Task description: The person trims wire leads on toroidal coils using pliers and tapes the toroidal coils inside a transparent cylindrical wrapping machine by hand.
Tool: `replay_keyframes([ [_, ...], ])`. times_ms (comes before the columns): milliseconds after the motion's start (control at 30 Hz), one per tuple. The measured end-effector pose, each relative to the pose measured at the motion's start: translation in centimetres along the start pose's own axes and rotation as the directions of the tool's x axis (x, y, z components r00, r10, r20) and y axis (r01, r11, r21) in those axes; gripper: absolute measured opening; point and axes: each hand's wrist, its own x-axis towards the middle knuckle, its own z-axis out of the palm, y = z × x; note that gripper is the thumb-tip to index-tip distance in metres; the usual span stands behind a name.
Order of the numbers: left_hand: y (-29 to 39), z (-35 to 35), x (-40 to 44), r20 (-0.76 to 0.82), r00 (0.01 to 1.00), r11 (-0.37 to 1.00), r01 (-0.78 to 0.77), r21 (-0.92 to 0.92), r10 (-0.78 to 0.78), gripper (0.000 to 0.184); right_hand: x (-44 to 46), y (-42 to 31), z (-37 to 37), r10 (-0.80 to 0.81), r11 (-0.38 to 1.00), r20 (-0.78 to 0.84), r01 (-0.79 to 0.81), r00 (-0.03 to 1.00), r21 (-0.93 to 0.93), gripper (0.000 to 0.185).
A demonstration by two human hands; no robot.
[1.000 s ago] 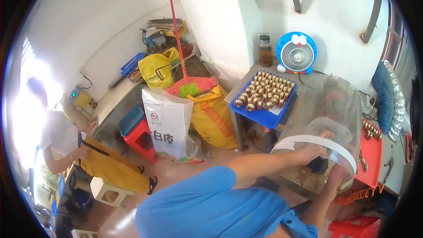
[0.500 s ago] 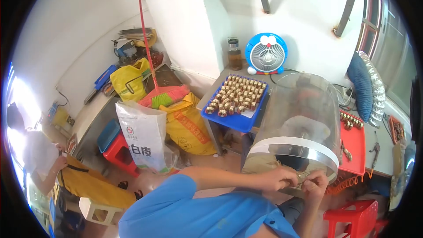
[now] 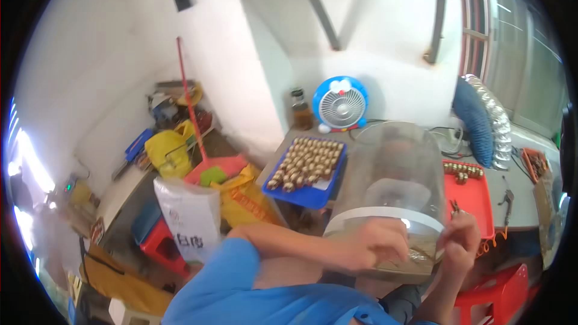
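My left hand [image 3: 379, 244] is in front of the clear plastic cover [image 3: 391, 168], near its white-banded lower rim. Its fingers curl downward but are smeared by motion, so what they hold does not show. To the right, my right hand [image 3: 460, 244] is raised beside the cover's edge, apart from the left, fingers bent and closed; anything between them is too small or blurred to name. Just behind it, a metal hand tool [image 3: 455, 206] appears on the red tray [image 3: 463, 195], partly hidden. Rows of small gold-and-brown parts [image 3: 463, 170] stand at that tray's back.
A blue tray [image 3: 313, 200] carries many similar parts. Behind it stand a blue fan [image 3: 341, 103] and a jar [image 3: 300, 111]. Red stools [image 3: 497, 295] flank the bench. Sacks [image 3: 189, 216] and a red-handled broom [image 3: 191, 108] are left; a silver duct [image 3: 495, 123] hangs right.
The hands, close together before at the cover's opening, have parted. My right hand has risen toward the red tray. The camera view has tilted up and shifted.
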Motion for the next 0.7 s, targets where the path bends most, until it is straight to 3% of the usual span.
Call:
replay_keyframes([
  [100, -1.5, -4.5, 4.3, -0.038, 0.997, 0.982, 0.079, 0.169, -0.073, 0.017, 0.3, 2.5, -3.4, 0.138, 0.985, -0.078, -0.145, 0.987, -0.091, 0.018],
  [133, -2.6, -6.2, 6.3, -0.065, 0.986, 0.967, 0.163, 0.194, -0.153, 0.018, -0.2, 3.1, -4.5, 0.175, 0.984, -0.075, -0.177, 0.982, -0.018, 0.019],
  [233, -7.5, -10.9, 13.1, -0.210, 0.937, 0.874, 0.339, 0.349, -0.280, 0.023, -0.7, 3.6, -5.2, 0.144, 0.989, -0.086, -0.142, 0.986, 0.029, 0.019],
  [300, -11.0, -14.2, 18.5, -0.255, 0.927, 0.852, 0.358, 0.382, -0.275, 0.026, -0.7, 3.8, -5.6, 0.159, 0.975, -0.053, -0.149, 0.986, 0.163, 0.018],
  [467, -16.5, -18.1, 30.8, -0.310, 0.944, 0.654, 0.306, 0.692, -0.114, 0.025, -0.5, 4.0, -7.1, 0.203, 0.938, 0.099, -0.222, 0.974, 0.265, 0.021],
  [567, -19.0, -18.2, 36.0, -0.301, 0.953, 0.518, 0.279, 0.809, -0.042, 0.026, -0.7, 4.5, -8.3, 0.257, 0.933, 0.176, -0.291, 0.950, 0.212, 0.022],
  [700, -21.8, -18.5, 40.5, -0.358, 0.933, 0.441, 0.335, 0.832, -0.034, 0.027, -0.1, 4.4, -8.7, 0.125, 0.966, 0.252, -0.175, 0.960, 0.189, 0.018],
])
